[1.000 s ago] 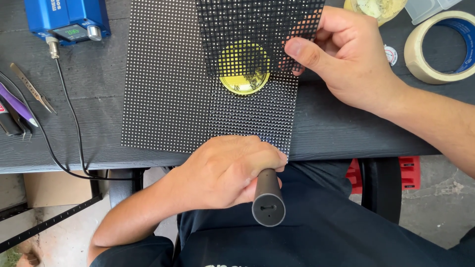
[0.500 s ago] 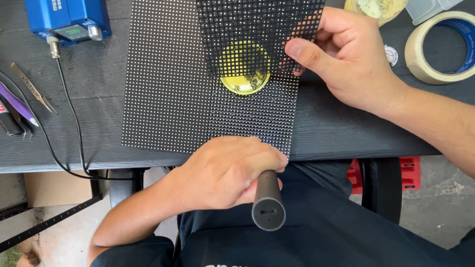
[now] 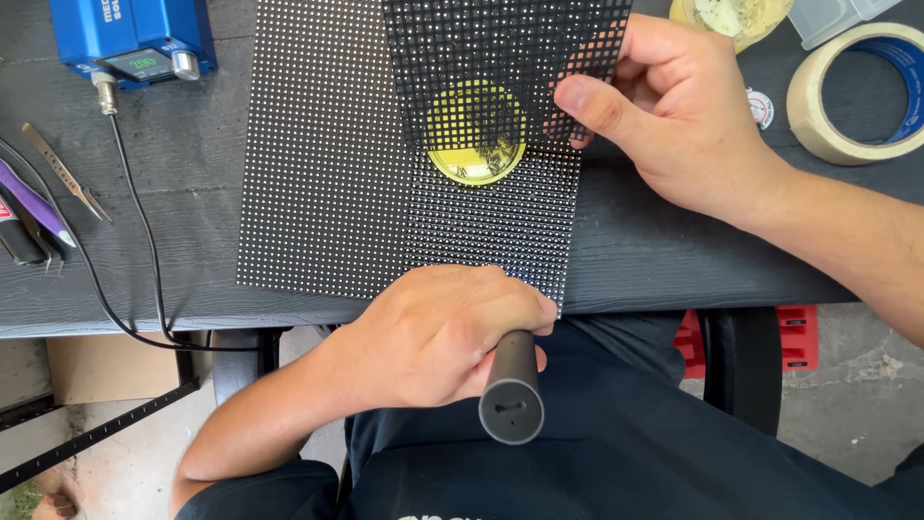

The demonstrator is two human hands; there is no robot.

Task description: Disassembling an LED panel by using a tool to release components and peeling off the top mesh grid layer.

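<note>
**A:** Start at the grip. What are the hands doing?

**B:** The left hand [image 3: 438,332] is wrapped in a fist around a dark cylindrical tool handle [image 3: 512,395], its butt end pointing toward the camera at 6 o'clock; the working tip is hidden under the hand, at the near edge of the LED dot-matrix panel [image 3: 327,173]. The right hand [image 3: 674,106] pinches a black square-holed mesh mask [image 3: 500,58] between thumb and curled fingers, at 3 o'clock of the mask.

**B:** And a second ago?

**A:** Nothing has shifted that I can see. Both hands and the mask sit where they were, so the work looks held steady at one spot on the panel's near edge.

**B:** Where does the panel lie?

**A:** Flat on the dark wooden table [image 3: 654,250], centre of view. A round yellow tin [image 3: 476,135] shows through the mask; I cannot tell whether it rests on the panel.

**B:** Around it?

**A:** A blue soldering station [image 3: 130,34] at 10 o'clock, tweezers [image 3: 63,169] at 9 o'clock, a roll of masking tape [image 3: 852,91] at 2 o'clock.
</note>
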